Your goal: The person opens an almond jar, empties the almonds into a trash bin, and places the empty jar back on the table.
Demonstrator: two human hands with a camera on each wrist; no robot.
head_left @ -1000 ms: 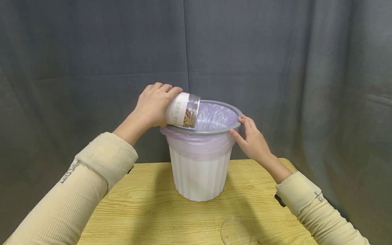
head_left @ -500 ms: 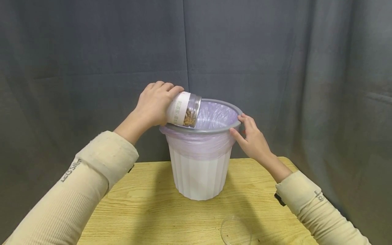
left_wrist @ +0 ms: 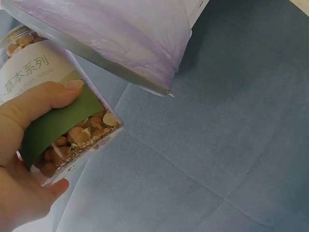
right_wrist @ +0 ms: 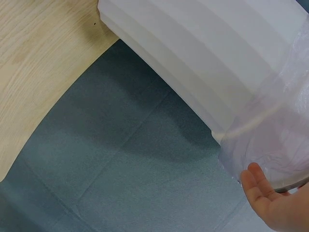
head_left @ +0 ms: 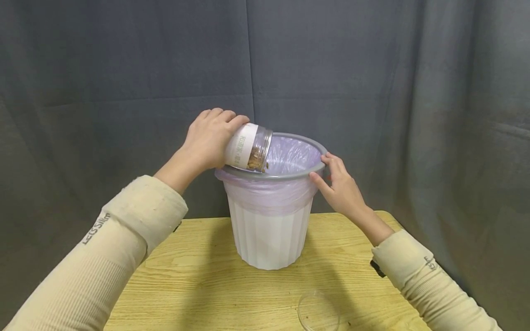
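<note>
My left hand (head_left: pixel 211 140) grips a clear jar (head_left: pixel 248 148) with a white and green label, tilted on its side, mouth over the near-left rim of a white trash can (head_left: pixel 271 239). Brown nuts (head_left: pixel 256 161) lie along the jar's lower side, and a few small pieces show at its mouth. In the left wrist view, more nuts and crumbs (left_wrist: pixel 79 137) sit at the jar's base end. My right hand (head_left: pixel 341 188) holds the grey rim (head_left: pixel 290 175) at the right, thumb and fingers spread along it. A lilac bag (head_left: pixel 294 154) lines the can.
The can stands on a wood-grain table (head_left: pixel 240 299). A clear round lid (head_left: pixel 318 312) lies near the front, with small dark crumbs around it. Behind hangs a grey curtain (head_left: pixel 165 59).
Pieces inside the jar have shifted towards its mouth, and a few now show at the opening. The left hand has risen slightly in view; the right hand keeps its place on the rim.
</note>
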